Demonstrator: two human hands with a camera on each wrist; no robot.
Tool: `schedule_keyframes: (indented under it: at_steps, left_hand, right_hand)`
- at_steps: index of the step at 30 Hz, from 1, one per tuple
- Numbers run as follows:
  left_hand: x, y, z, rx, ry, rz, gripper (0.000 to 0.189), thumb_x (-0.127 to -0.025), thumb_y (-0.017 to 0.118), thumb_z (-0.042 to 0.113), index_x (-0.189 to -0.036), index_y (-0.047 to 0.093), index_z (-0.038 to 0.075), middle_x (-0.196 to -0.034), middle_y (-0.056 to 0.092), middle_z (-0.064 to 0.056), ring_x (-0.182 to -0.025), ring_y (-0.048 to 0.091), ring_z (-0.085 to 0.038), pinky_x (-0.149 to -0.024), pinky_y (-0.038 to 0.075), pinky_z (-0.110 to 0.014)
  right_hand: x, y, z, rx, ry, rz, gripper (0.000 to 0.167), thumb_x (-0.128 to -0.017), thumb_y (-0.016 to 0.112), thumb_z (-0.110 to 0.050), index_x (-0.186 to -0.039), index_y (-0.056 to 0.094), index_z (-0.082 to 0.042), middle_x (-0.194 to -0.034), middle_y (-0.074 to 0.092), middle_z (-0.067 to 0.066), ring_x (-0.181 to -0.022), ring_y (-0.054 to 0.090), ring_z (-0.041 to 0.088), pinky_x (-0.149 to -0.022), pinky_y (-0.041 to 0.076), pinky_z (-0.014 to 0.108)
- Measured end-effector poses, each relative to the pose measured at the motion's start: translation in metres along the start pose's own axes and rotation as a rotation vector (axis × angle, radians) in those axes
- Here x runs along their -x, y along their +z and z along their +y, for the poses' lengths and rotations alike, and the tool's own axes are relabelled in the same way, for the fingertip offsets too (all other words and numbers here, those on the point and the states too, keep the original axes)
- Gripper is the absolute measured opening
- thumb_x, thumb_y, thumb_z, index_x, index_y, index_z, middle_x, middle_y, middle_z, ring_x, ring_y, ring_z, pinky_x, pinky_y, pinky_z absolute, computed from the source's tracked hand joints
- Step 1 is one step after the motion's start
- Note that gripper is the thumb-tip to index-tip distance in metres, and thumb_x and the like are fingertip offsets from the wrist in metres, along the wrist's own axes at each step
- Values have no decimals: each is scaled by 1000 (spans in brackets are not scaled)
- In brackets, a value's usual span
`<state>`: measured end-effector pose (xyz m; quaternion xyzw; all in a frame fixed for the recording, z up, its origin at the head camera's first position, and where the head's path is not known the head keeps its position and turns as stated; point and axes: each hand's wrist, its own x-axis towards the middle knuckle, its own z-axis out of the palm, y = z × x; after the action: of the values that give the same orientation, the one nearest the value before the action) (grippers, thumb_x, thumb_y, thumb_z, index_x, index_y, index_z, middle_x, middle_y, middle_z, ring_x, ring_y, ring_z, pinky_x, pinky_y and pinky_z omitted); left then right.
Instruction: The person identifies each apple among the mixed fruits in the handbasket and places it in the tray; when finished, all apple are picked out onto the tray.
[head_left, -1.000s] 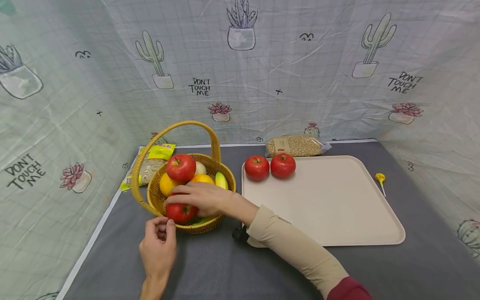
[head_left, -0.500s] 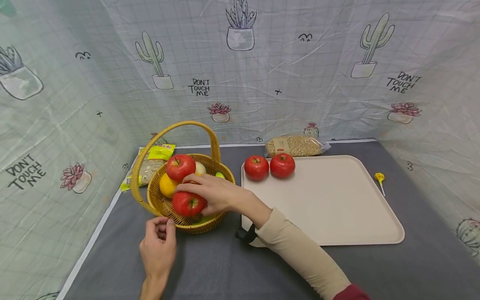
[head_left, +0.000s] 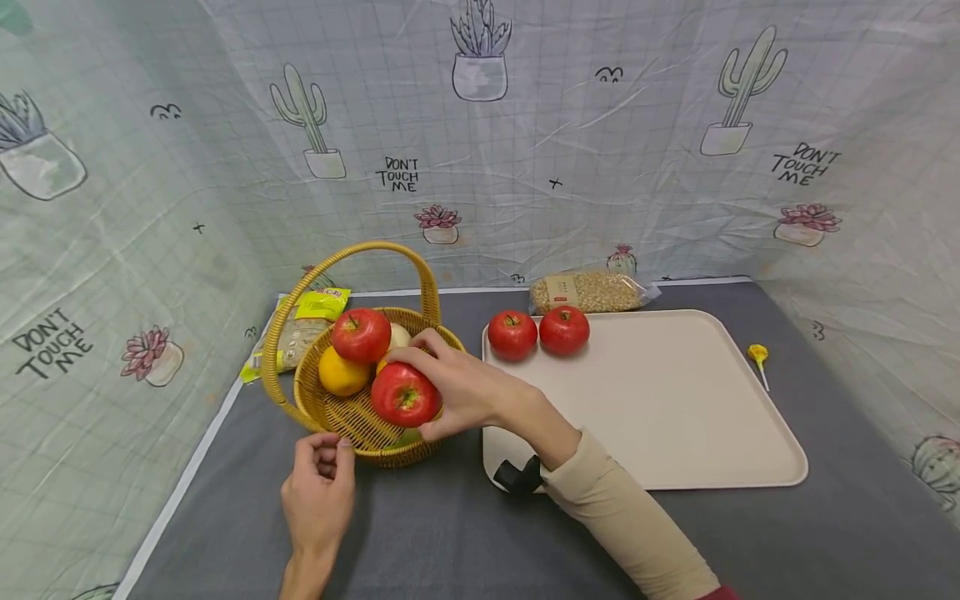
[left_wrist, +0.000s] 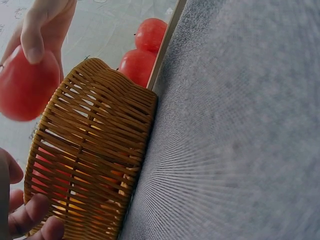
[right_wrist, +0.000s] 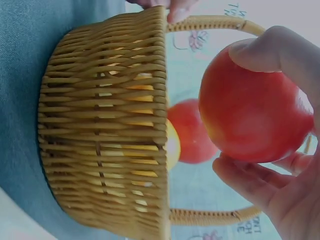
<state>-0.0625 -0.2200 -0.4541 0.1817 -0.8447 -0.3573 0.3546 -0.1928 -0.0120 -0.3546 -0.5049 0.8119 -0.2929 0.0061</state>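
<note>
A red apple (head_left: 406,395) is in my right hand (head_left: 468,383), thumb and fingers gripping it from the right. It is raised above the rim of the wicker basket (right_wrist: 100,125), as both wrist views show. My left hand (head_left: 318,492) holds the basket's near-left rim with curled fingers; its fingers (left_wrist: 30,215) lie against the weave in the left wrist view. Inside the basket are another red apple (head_left: 362,335), an orange (head_left: 343,372) and a pale round item (head_left: 400,335). Part of a second orange fruit and something green are mostly hidden by my right hand and its apple.
Right of the basket lies a beige tray (head_left: 660,400) with two red apples (head_left: 513,335) at its far-left corner. Bagged grains (head_left: 592,292) lie behind it, a yellow lollipop (head_left: 758,354) to its right. A yellow-green packet (head_left: 303,333) is behind the basket, whose tall handle (head_left: 375,247) arches up.
My right hand has lifted the apple out of the basket's near side and moved it right, uncovering the woven bottom. My left hand has stayed at the rim.
</note>
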Motion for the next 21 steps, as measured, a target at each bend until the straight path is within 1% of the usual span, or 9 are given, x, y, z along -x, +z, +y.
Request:
schedule_keyframes:
  at_steps: [5,9,13,17,21]
  left_hand:
    - [0,1,0,9,8,-3,11,-94,66,19,-100,66,10,-67,63,5,-52,49,2,-54,39,-11]
    - [0,1,0,7,3,-9,11,-94,66,19,-101,66,10,-67,62,5,-52,49,3,-53,39,-11]
    - [-1,1,0,-3,-5,-16,11,-94,65,20,-101,66,11,-67,63,4,-52,49,3,-53,39,-11]
    - [0,1,1,-12,-5,-20,12,-94,66,20,-101,65,10,-67,63,4,-52,48,2,-53,39,-11]
    - [0,2,1,-11,-1,-22,12,-94,67,19,-101,65,10,-67,63,3,-52,48,3,-53,39,-11]
  right_hand:
    - [15,-8,2,-22,19,38,86,-69,82,-35,-144,42,-23,-131,42,4,-107,57,10,-89,54,24]
    - [27,-13,3,-48,42,53,82,-72,82,-39,-142,44,-23,-130,42,2,-107,57,9,-90,54,25]
    - [36,-17,5,-62,69,76,80,-73,83,-42,-141,45,-23,-129,43,0,-110,56,9,-91,54,27]
    - [45,-19,10,-81,81,89,80,-74,82,-44,-141,45,-22,-133,44,-2,-114,54,7,-92,54,28]
    - [52,-19,17,-91,90,119,79,-73,83,-45,-139,46,-23,-134,47,-7,-115,53,4,-93,54,29]
